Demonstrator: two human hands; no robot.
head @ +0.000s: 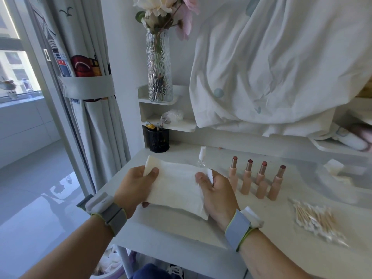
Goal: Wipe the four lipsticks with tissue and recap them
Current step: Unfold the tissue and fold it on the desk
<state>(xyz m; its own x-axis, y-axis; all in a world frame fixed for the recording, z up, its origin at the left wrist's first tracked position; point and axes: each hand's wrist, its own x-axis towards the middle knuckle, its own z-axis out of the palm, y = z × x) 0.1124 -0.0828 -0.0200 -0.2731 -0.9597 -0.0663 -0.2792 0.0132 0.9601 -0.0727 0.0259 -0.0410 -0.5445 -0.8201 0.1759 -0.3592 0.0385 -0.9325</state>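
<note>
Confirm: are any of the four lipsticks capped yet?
No: all four lipsticks stand upright on the desk with their bullets exposed.

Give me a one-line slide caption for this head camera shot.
Both hands, left hand and right hand, spread a tissue beside four uncapped lipsticks standing on the white desk.

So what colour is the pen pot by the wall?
Black; the pen pot shows clearly in the head view.
</note>
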